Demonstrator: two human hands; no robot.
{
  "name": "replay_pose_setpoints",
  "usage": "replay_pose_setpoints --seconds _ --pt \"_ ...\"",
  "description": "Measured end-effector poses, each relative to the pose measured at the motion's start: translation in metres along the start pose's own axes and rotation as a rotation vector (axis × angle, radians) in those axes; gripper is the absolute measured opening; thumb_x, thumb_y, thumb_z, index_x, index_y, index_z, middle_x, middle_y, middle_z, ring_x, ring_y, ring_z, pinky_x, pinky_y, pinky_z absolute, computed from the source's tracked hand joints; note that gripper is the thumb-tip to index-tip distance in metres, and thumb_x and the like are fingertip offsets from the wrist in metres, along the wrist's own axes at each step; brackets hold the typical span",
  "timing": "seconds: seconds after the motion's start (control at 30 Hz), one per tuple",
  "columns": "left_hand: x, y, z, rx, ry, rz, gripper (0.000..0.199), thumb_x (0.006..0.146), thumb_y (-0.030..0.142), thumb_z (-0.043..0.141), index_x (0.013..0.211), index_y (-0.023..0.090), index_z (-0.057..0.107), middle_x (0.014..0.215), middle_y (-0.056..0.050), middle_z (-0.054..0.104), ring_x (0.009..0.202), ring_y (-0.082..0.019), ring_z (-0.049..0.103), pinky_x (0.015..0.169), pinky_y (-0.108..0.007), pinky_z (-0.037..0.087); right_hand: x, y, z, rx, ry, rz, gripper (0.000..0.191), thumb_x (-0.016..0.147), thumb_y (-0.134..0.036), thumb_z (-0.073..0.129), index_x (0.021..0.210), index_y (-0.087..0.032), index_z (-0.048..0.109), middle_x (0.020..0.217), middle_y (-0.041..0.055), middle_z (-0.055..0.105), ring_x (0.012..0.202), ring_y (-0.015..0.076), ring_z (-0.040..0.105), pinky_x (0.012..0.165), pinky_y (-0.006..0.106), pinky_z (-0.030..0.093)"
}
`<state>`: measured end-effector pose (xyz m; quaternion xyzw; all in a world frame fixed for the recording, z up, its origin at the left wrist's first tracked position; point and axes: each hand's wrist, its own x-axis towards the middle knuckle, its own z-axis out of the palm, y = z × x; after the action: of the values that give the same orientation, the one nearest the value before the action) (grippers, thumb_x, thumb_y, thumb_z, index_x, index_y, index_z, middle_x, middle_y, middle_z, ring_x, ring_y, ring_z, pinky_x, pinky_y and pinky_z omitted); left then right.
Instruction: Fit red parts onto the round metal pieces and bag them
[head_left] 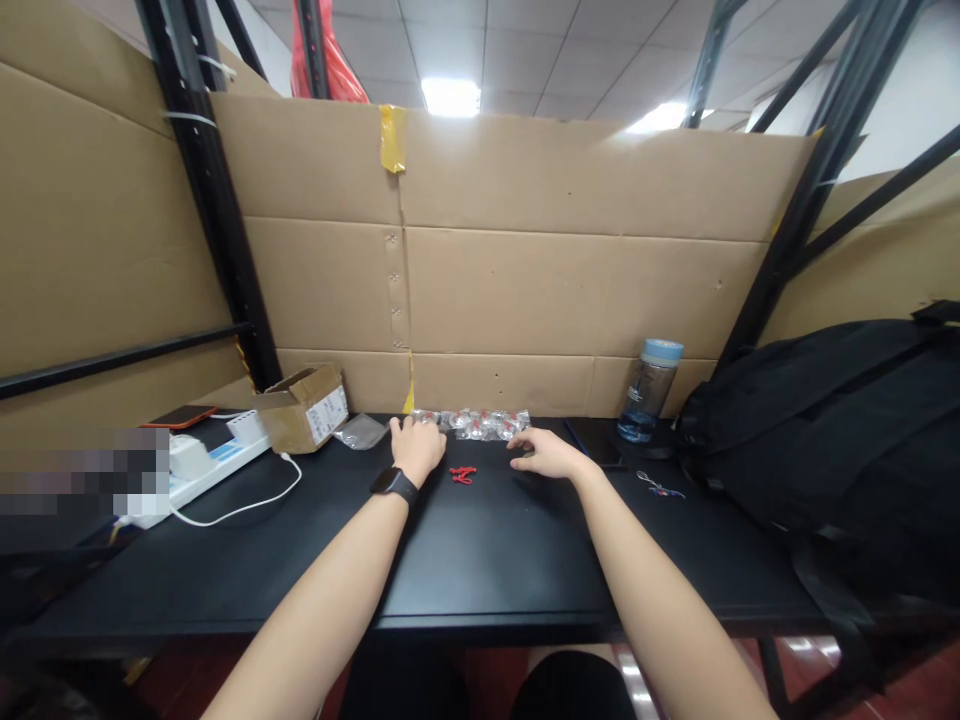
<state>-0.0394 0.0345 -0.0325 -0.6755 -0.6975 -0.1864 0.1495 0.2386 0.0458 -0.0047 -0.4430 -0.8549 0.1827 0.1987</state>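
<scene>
At the back of the black table (pixel 480 560), a row of small clear plastic packets (pixel 491 424) with red bits inside lies along the cardboard wall. My left hand (pixel 417 446), with a black watch on its wrist, rests palm down at the left end of this row, fingers stretched forward. Whether its fingertips press on a packet is hard to see. Just right of the packets' near edge, my right hand (pixel 551 454) is held with thumb and fingers apart and nothing between them. Red knotted cords (pixel 463 474) lie on the table between both hands.
To the left are an open cardboard box (pixel 304 408), a clear plastic bag (pixel 361 432), and a white power strip (pixel 202 475) with a cable. On the right stand a water bottle (pixel 649 392) and black backpack (pixel 840 440); a small corded trinket (pixel 661 487) lies nearby.
</scene>
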Motion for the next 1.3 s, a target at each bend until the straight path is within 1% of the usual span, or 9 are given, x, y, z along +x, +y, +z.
replay_pose_setpoints --seconds 0.23,0.37,0.53,0.6,0.73,0.83,0.93,1.07,1.3 --pt "0.001 -0.012 -0.004 -0.011 0.061 -0.030 0.031 0.091 0.018 0.046 0.091 0.015 0.076 0.091 -0.019 0.073 0.106 -0.035 0.058 0.101 -0.053 0.024 0.001 -0.001 0.003 -0.018 0.009 -0.041 0.032 0.077 -0.028 0.076 0.107 -0.018 0.075 0.107 0.0100 0.075 0.098 0.0256 0.068 0.088 0.035 0.051" --pt "0.005 -0.012 -0.010 -0.116 0.109 -0.048 0.034 0.098 0.027 0.043 0.098 0.018 0.076 0.096 -0.016 0.074 0.106 -0.033 0.059 0.098 -0.053 0.026 0.003 -0.001 0.009 0.037 0.049 -0.089 0.029 0.077 -0.027 0.075 0.105 -0.019 0.075 0.105 0.0089 0.074 0.096 0.0244 0.068 0.088 0.035 0.052" --pt "0.003 0.011 -0.012 -0.474 0.112 0.087 0.031 0.101 0.040 0.047 0.114 0.030 0.073 0.114 -0.008 0.075 0.113 -0.027 0.060 0.096 -0.044 0.030 0.013 -0.007 0.025 0.212 0.364 -0.126 0.055 0.081 -0.035 0.073 0.132 -0.017 0.060 0.120 0.0122 0.068 0.090 0.0207 0.066 0.085 0.036 0.053" --pt "-0.001 0.024 -0.011 -0.555 0.102 0.147 0.029 0.100 0.039 0.050 0.115 0.031 0.073 0.117 -0.006 0.074 0.115 -0.027 0.059 0.098 -0.043 0.030 0.018 -0.010 0.030 0.302 0.447 -0.128 0.056 0.084 -0.039 0.070 0.135 -0.018 0.057 0.120 0.0117 0.067 0.088 0.0195 0.067 0.083 0.035 0.054" --pt "-0.008 0.045 -0.007 -0.622 0.077 0.284 0.026 0.099 0.038 0.053 0.113 0.033 0.074 0.116 -0.005 0.074 0.116 -0.026 0.058 0.101 -0.044 0.029 0.019 -0.017 0.028 0.276 0.469 -0.207 0.032 0.088 -0.037 0.067 0.117 -0.022 0.071 0.108 0.0075 0.074 0.089 0.0204 0.068 0.083 0.033 0.052" --pt "-0.010 0.051 -0.003 -0.648 0.066 0.298 0.027 0.101 0.039 0.050 0.114 0.033 0.073 0.115 -0.004 0.074 0.116 -0.026 0.058 0.099 -0.044 0.030 0.017 -0.019 0.022 0.201 0.460 -0.233 0.019 0.090 -0.034 0.065 0.098 -0.022 0.078 0.096 0.0066 0.077 0.087 0.0216 0.069 0.082 0.033 0.050" --pt "-0.010 0.052 0.003 -0.650 0.031 0.273 0.028 0.094 0.042 0.060 0.119 0.032 0.069 0.120 -0.004 0.072 0.117 -0.027 0.058 0.097 -0.043 0.032 0.017 -0.016 0.020 0.175 0.461 -0.214 0.019 0.090 -0.032 0.064 0.090 -0.023 0.080 0.091 0.0058 0.079 0.082 0.0219 0.070 0.080 0.033 0.050" --pt "-0.010 0.050 0.010 -0.623 -0.027 0.249 0.054 0.080 0.035 0.076 0.131 0.029 0.059 0.119 -0.006 0.071 0.119 -0.029 0.057 0.095 -0.043 0.033 0.018 -0.010 0.022 0.179 0.480 -0.108 0.021 0.088 -0.032 0.063 0.086 -0.023 0.082 0.089 0.0059 0.080 0.080 0.0240 0.072 0.076 0.033 0.050" --pt "-0.012 0.049 0.009 -0.646 -0.072 0.243 0.055 0.081 0.030 0.072 0.133 0.031 0.054 0.105 -0.003 0.075 0.120 -0.029 0.057 0.095 -0.044 0.033 0.018 -0.009 0.017 0.250 0.623 -0.032 0.025 0.086 -0.038 0.063 0.085 -0.021 0.081 0.086 0.0072 0.079 0.073 0.0238 0.070 0.071 0.033 0.051"
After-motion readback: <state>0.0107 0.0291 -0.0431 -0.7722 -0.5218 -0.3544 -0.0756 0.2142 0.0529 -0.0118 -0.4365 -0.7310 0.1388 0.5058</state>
